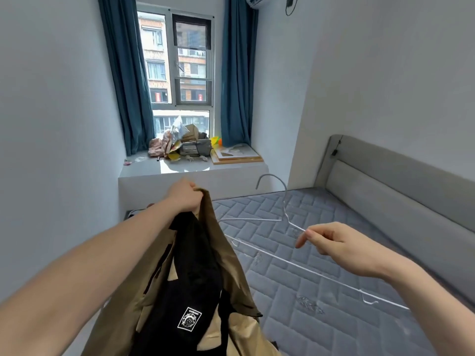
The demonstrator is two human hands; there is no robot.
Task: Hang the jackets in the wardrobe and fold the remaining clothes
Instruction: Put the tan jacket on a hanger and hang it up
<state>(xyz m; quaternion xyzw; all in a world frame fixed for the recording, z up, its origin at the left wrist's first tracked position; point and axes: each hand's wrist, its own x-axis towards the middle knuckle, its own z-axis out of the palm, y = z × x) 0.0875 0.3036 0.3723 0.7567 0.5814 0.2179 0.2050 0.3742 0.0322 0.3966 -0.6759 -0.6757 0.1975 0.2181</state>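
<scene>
A person's left hand (183,195) grips the top edge of a khaki and black jacket (191,278), fingers curled tight round the bunched fabric and holding it up at the near left of the scene. The jacket hangs from that grip in loose folds: an olive-tan outer shell, a paler tan panel low down, and a black section down the middle that carries a small square white-edged patch (189,318) with a round emblem. Its lower part runs out of view at the bottom edge.

The right hand (336,246) pinches a thin white wire hanger (282,219) between thumb and fingertips, on the sloping shoulder just below the neck. The hanger is held in the air just right of the jacket and above the bed, hook pointing up and away, its long bottom bar slanting down towards the near right.

Below lies a bare mattress (321,278), grey-blue and quilted in a brick-like pattern, with a padded grey headboard (401,181) along the right wall. At the far end of the narrow, white-walled room, a window (183,60) framed by dark teal curtains (126,73) looks out on apartment blocks. The white window ledge (144,169) beneath it holds a heap of bags, boxes and papers (185,142), with flat boards at its right end. An air conditioner (259,0) shows at the top edge.
</scene>
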